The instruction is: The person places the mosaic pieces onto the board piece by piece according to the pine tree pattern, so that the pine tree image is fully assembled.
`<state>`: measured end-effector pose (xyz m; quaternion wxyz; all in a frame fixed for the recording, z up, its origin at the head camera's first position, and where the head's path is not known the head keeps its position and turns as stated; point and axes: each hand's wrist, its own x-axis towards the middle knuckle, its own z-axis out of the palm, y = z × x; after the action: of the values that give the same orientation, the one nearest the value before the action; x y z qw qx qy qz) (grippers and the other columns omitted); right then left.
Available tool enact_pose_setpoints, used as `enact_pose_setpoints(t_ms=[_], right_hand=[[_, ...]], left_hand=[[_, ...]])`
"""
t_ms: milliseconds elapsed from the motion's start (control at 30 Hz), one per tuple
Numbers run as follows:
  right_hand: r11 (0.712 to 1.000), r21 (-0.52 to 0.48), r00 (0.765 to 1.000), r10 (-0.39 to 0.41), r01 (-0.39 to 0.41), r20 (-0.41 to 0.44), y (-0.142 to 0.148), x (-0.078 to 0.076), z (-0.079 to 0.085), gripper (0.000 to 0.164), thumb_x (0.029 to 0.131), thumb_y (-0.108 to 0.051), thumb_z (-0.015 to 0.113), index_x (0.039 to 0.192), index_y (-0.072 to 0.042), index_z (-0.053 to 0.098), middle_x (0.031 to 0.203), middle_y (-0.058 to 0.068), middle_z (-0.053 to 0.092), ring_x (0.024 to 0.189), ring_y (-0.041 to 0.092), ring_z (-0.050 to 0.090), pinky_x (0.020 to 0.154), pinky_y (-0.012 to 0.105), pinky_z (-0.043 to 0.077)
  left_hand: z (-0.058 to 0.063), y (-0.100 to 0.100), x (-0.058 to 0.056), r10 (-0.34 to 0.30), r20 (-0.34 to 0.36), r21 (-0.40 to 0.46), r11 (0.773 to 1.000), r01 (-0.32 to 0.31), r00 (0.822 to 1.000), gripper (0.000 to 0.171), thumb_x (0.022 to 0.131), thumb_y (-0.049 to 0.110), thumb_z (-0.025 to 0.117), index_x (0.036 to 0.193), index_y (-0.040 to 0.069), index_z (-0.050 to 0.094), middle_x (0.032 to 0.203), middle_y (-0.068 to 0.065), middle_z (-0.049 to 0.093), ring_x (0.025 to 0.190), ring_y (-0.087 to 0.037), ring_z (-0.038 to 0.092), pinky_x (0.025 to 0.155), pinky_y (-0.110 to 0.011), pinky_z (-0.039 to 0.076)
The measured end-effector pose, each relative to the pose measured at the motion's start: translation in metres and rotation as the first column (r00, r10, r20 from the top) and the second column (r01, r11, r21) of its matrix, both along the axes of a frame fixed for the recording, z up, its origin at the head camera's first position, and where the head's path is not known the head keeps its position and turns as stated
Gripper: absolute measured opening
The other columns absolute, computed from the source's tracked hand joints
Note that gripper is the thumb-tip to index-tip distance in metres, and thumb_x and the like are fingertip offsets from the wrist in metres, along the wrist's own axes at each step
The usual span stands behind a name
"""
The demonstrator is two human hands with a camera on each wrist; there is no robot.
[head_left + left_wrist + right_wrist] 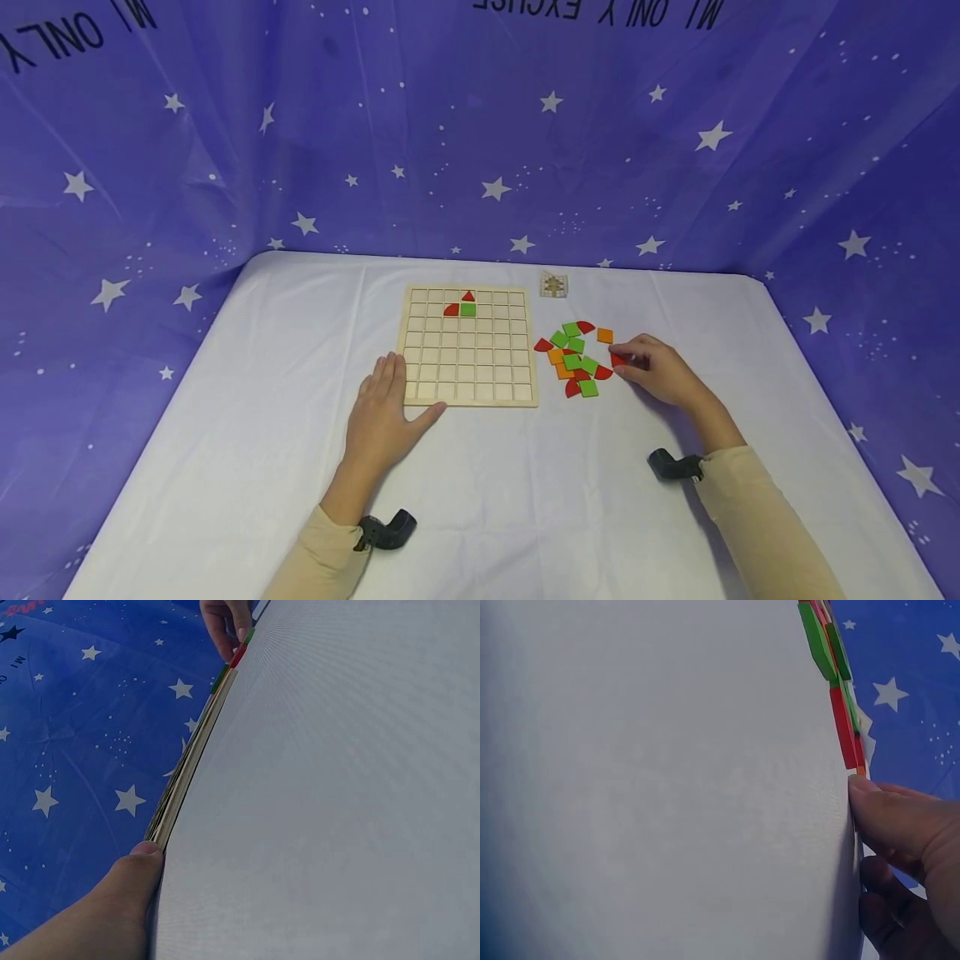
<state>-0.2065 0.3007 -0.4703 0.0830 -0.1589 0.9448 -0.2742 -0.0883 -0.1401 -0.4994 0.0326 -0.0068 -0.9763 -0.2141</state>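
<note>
A square wooden grid board (471,342) lies on the table. In its upper cells sit a red triangle (468,297), a red quarter-round tile (452,310) and a green square tile (468,310). My left hand (381,417) rests at the board's near left corner, fingers extended along the left side, thumb (146,848) against the front edge. My right hand (660,371) is at the right side of the loose tiles, pinching a red tile (617,360) between thumb and fingers. The held tile's full shape is hidden; the right wrist view shows mainly the thumb (866,784).
Right of the board lies a loose, partly overlapping heap of green tiles (589,388), red tiles and orange tiles (605,335). A small patterned card (554,285) lies behind it. A white cloth (480,500) covers the table; a purple starry curtain (420,125) hangs behind.
</note>
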Motion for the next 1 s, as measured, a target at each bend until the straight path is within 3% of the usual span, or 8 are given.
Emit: enact_pose_setpoints(t_ms=[167,367,633,1000], right_hand=[[1.0,0.002,0.999,-0.001,0.001,-0.039,-0.0011,0.0001,-0.0035,0.032,0.09,-0.016,0.074,0.121,-0.011,0.07,0.108,0.005,0.065,0.094,0.02,0.055,0.084,0.035,0.049],[1.0,0.004,0.999,-0.01,0.01,-0.046,-0.0047,0.0007,-0.0042,0.031,0.091,-0.016,0.072,0.121,-0.011,0.066,0.114,0.007,0.065,0.1,0.022,0.059,0.094,0.045,0.052],[1.0,0.008,0.998,-0.002,0.003,-0.066,-0.0018,-0.0006,-0.0042,0.037,0.088,-0.019,0.076,0.124,-0.012,0.068,0.11,0.006,0.065,0.095,0.02,0.056,0.085,0.037,0.051],[0.999,0.042,0.999,-0.018,0.02,-0.045,-0.0022,-0.0017,-0.0013,0.029,0.087,-0.023,0.077,0.113,-0.009,0.074,0.107,0.007,0.065,0.095,0.023,0.058,0.086,0.042,0.052]], left_hand=[[-0.0004,-0.0003,-0.0002,0.001,-0.004,-0.007,1.0,-0.001,1.0,0.109,0.086,0.074,0.053,0.157,-0.002,0.018,0.165,-0.019,0.018,0.155,-0.034,0.014,0.125,-0.05,0.017],[-0.0008,-0.0006,0.0001,0.001,-0.009,-0.008,1.0,-0.001,1.0,0.109,0.086,0.074,0.054,0.157,-0.002,0.019,0.165,-0.019,0.019,0.154,-0.035,0.015,0.125,-0.051,0.018],[-0.0014,-0.0003,-0.0005,0.002,-0.002,-0.005,1.0,-0.002,1.0,0.11,0.086,0.075,0.053,0.157,-0.001,0.017,0.165,-0.018,0.017,0.155,-0.034,0.014,0.125,-0.051,0.017],[-0.0013,-0.0002,-0.0001,0.003,-0.005,-0.009,1.0,-0.003,1.0,0.109,0.086,0.074,0.053,0.157,0.0,0.018,0.165,-0.018,0.017,0.155,-0.034,0.014,0.125,-0.05,0.018]])
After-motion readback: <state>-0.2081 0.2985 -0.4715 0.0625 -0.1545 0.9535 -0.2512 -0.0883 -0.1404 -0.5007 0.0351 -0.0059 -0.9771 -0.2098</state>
